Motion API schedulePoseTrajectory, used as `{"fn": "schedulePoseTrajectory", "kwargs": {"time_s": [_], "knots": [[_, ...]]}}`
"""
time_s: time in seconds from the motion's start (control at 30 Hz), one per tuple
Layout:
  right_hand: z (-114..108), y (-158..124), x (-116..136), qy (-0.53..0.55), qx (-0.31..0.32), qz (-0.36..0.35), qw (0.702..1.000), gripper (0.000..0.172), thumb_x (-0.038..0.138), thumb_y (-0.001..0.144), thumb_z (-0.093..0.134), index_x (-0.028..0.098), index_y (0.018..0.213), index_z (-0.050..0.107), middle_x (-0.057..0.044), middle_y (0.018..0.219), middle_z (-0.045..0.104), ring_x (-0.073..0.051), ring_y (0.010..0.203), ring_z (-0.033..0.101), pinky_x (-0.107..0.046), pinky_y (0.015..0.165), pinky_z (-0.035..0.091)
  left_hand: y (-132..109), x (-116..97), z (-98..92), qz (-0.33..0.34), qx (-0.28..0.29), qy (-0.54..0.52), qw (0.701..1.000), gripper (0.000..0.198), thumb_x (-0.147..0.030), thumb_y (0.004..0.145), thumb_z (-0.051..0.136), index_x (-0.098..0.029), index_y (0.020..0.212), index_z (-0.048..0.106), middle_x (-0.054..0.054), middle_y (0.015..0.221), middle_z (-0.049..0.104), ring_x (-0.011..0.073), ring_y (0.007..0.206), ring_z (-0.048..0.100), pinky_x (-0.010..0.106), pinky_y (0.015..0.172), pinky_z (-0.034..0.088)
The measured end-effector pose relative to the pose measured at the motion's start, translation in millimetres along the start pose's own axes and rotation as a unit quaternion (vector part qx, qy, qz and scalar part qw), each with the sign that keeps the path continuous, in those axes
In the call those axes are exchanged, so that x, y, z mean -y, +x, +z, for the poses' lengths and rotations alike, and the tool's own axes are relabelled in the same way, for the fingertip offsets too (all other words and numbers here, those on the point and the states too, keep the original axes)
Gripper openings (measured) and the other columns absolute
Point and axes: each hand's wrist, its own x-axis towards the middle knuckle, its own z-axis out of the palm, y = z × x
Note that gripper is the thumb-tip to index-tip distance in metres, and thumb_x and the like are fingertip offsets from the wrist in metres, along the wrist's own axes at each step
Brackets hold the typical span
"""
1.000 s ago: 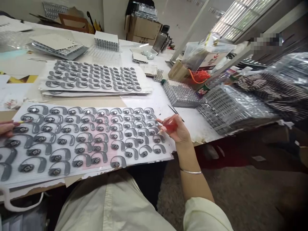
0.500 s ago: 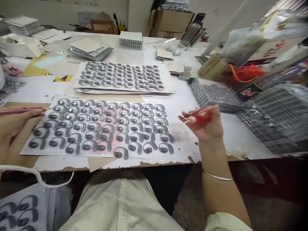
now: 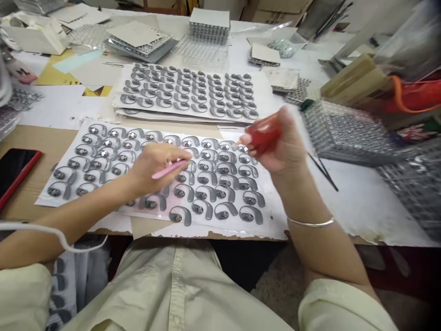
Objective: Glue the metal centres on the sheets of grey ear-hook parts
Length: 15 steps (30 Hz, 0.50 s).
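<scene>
My left hand lies over the middle of a white sheet of grey hook-shaped earpieces, each with a shiny round part, and it holds a pink-handled tool. The hand hides several pieces. My right hand, blurred by motion, is raised above the sheet's upper right corner. Its fingers pinch a red handle, whose tip is hidden or too blurred to make out. A single earpiece sits at the sheet's front edge. Behind stands a second sheet of earpieces.
Black tweezers lie right of the sheet. Wire-like racks of parts stand further right, with stacked trays at the back. A phone in a red case lies on cardboard at left. A white cable crosses my left forearm.
My left hand has moved in from the left edge to the sheet's middle. My right hand has moved left and upward over the sheet, still gripping the red handle.
</scene>
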Motion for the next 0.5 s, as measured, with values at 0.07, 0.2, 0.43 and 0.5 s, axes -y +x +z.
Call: {"fn": "schedulePoseTrajectory", "kwargs": {"time_s": [0.07,0.2,0.43,0.5], "knots": [[0.5,-2.2,-8.9,0.073,0.032,0.083,0.993,0.048,0.066,0.064,0.063,0.02,0.077,0.057,-0.002,0.064,0.067,-0.014,0.052,0.061,-0.022,0.036,0.039,-2.6,-1.6,19.7,0.03,-0.002,0.012,0.999,0.013,-0.013,0.086,0.056,-0.013,0.089,0.068,0.004,0.079,0.073,0.0134,0.067,0.068,0.026,0.058,0.058],[-0.7,-7.3,-13.6,0.104,0.06,0.133,0.984,0.035,0.048,0.066,0.072,0.023,0.08,0.051,0.0,0.074,0.07,-0.017,0.063,0.067,-0.022,0.041,0.045,-9.4,-1.3,42.7,0.054,0.021,0.047,0.997,0.016,-0.012,0.089,0.049,-0.011,0.092,0.065,0.007,0.08,0.071,0.0166,0.075,0.067,0.032,0.069,0.056],[12.9,-15.1,-7.9,0.065,-0.004,0.074,0.995,0.034,0.049,0.071,0.07,0.022,0.082,0.052,0.0,0.065,0.068,-0.016,0.059,0.067,-0.02,0.04,0.043,-5.5,-3.8,49.3,0.094,0.015,0.06,0.994,0.015,-0.007,0.089,0.046,-0.01,0.093,0.061,0.009,0.081,0.071,0.0165,0.071,0.067,0.029,0.063,0.055],[19.3,-22.3,-10.2,0.054,-0.023,0.045,0.997,0.032,0.049,0.071,0.07,0.023,0.079,0.053,0.001,0.06,0.066,-0.016,0.057,0.067,-0.021,0.039,0.04,-6.5,-4.4,48.7,0.119,0.006,0.071,0.99,0.014,-0.005,0.088,0.049,-0.008,0.096,0.06,0.012,0.088,0.072,0.0186,0.076,0.068,0.031,0.064,0.056]]}}
